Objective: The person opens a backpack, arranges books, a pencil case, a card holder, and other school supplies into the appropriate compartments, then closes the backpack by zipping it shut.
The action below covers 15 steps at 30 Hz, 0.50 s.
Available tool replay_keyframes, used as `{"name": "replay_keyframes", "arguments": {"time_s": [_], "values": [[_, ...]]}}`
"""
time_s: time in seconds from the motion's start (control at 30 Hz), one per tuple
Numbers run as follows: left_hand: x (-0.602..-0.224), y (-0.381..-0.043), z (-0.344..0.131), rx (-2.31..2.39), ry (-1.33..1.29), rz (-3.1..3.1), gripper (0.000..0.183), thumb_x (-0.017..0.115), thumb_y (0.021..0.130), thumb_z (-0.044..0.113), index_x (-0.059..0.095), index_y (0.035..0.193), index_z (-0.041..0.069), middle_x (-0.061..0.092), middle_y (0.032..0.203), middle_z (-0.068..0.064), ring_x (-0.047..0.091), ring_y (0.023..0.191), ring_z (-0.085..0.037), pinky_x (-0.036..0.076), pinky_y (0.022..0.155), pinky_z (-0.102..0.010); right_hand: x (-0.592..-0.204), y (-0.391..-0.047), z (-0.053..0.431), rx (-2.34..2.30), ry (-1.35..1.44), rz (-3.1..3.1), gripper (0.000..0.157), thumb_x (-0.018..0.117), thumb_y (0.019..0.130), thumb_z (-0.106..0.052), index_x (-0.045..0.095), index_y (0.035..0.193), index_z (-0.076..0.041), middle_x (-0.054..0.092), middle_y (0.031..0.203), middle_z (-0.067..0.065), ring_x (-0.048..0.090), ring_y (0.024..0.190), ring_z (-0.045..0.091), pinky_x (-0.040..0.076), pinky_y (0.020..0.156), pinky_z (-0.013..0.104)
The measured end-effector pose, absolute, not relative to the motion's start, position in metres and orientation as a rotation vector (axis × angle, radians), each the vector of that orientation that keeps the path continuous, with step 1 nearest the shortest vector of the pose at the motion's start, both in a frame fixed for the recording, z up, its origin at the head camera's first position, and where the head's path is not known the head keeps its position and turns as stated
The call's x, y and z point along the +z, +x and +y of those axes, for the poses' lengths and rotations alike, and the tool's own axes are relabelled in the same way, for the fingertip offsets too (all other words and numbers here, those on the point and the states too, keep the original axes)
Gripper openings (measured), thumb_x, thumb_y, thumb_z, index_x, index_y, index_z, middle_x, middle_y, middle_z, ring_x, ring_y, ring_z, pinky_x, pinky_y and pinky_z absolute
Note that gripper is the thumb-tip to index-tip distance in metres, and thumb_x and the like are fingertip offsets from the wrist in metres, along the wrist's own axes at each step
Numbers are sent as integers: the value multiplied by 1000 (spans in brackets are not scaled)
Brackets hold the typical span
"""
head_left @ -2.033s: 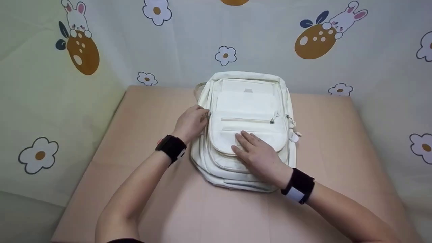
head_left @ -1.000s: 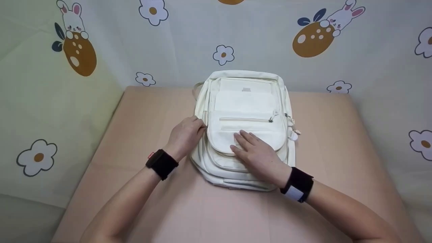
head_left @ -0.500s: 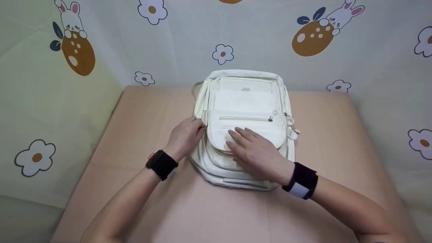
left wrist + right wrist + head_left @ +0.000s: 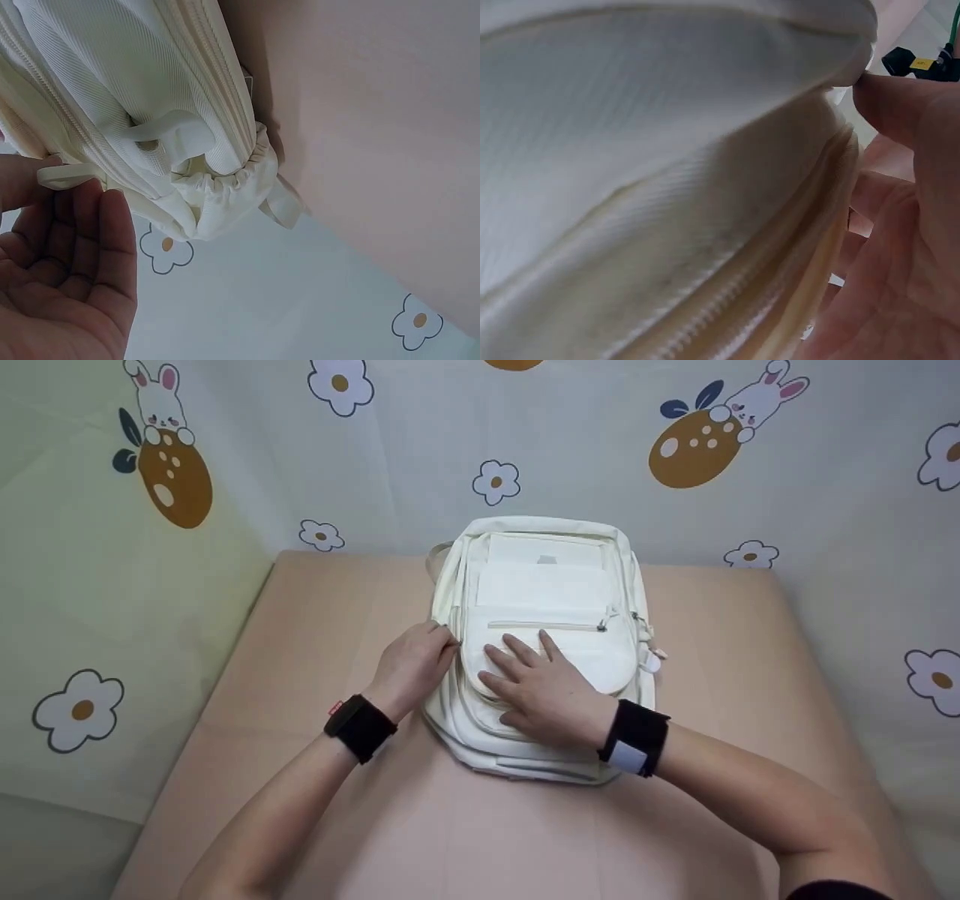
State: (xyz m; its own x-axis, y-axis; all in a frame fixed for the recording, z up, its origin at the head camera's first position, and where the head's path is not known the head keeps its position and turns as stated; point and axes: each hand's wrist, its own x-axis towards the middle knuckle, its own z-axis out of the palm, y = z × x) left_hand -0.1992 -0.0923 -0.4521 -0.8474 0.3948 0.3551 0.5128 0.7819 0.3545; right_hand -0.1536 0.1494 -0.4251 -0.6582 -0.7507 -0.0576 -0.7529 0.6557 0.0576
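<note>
A white backpack (image 4: 555, 585) lies on its back, front side up, its top toward the far wall. At its left side my left hand (image 4: 416, 660) pinches a cream zipper pull (image 4: 67, 177) between thumb and fingers, beside a long zipper (image 4: 56, 97). My right hand (image 4: 544, 690) lies with spread fingers over the lower part of the front pocket, below a short horizontal zipper (image 4: 547, 625). In the right wrist view, the right hand's fingers (image 4: 885, 187) are beside the bag's layered edges, partly hidden by them.
The backpack rests on a table with a pinkish-beige cover (image 4: 337, 600). Cloth walls (image 4: 405, 457) with rabbits and flowers stand behind and at both sides. A gathered side pocket (image 4: 232, 187) and a small charm (image 4: 651, 661) are on the bag's sides.
My left hand has moved toward me along the bag's left side, then stayed there. The right hand has lifted slightly and shifted left and up over the front pocket, fingers spreading wider.
</note>
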Motion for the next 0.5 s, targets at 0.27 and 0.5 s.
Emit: {"name": "replay_keyframes", "arguments": {"time_s": [0.27,0.5], "values": [[-450,-195,-90,-546,-750,-2695,6,65,99,10,68,93,8,65,90,-7,62,81,-26,52,68,-41,-430,-154,152,127,-1321,2862,57,55,104,-41,44,157,-23,26,167,9,16,154,35,19,115,68],[-451,-177,-88,-487,-815,-2662,6,66,96,7,68,90,7,63,87,-7,61,77,-27,52,64,-41,-432,-154,154,117,-1318,2856,56,54,105,-40,42,157,-24,24,167,8,14,155,34,16,117,67]]}}
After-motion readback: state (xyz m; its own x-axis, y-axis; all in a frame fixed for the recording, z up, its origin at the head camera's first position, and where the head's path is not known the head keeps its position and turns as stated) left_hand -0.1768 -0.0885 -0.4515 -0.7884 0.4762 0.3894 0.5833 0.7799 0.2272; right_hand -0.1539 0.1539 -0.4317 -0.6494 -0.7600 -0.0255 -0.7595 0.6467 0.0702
